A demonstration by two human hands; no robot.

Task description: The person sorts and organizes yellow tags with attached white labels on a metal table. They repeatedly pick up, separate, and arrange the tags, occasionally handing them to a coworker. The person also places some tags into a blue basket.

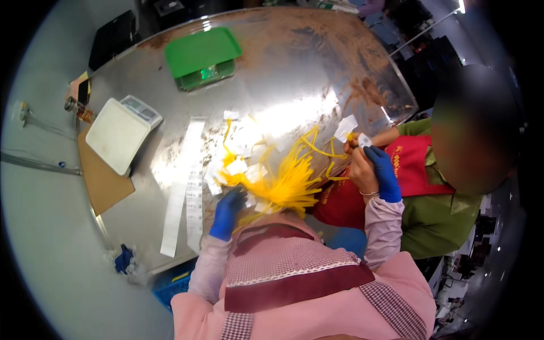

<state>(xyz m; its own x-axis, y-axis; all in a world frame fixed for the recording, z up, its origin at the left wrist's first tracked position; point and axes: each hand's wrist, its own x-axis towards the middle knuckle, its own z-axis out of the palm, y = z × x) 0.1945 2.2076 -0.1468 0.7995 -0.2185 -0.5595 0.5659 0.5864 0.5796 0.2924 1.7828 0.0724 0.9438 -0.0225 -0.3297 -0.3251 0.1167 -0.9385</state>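
Observation:
A loose bundle of long, thin yellow strips [289,184] lies spread at the near edge of the metal table, with white paper labels [237,166] scattered among it. My left hand [228,212], in a blue glove, is beside the left end of the bundle, fingers stretched toward it. On the right, my blue-gloved right hand [383,173] is raised, its fingertips closed at a small white label [364,141]. Right against it are a co-worker's bare hands [364,171], which handle a yellow strip [328,154] with another white label [345,128].
Two long white label strips [184,187] lie left of the bundle. Farther left, a white scale [119,136] stands over brown cardboard [105,184]. A green tray [203,51] rests on a container at the back. The co-worker in a red apron [419,164] stands close on my right.

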